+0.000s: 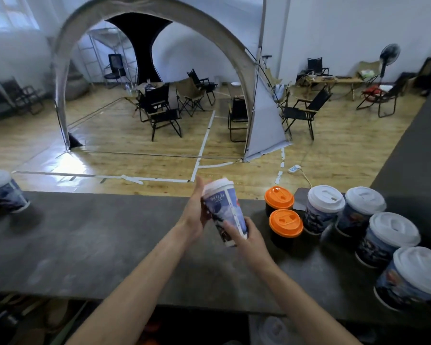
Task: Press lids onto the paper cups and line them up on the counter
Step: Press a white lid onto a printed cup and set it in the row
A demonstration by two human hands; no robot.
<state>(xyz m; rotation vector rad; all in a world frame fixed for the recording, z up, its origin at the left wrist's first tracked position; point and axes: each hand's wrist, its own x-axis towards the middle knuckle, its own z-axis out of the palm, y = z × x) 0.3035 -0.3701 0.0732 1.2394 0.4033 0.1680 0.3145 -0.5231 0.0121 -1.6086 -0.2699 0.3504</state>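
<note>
Above the middle of the dark counter I hold a blue printed paper cup with a white lid, tilted away from me. My left hand wraps the cup's upper left side near the lid. My right hand grips its base from the lower right. To the right stand two dark cups with orange lids. Beyond them stand several blue cups with white lids, in a curve toward the near right edge. One more white-lidded cup stands at the far left.
The counter's far edge drops to a wooden floor with folding chairs and a grey arched tent. A second counter section runs back on the right. Dim clutter and a white lid lie below the near edge.
</note>
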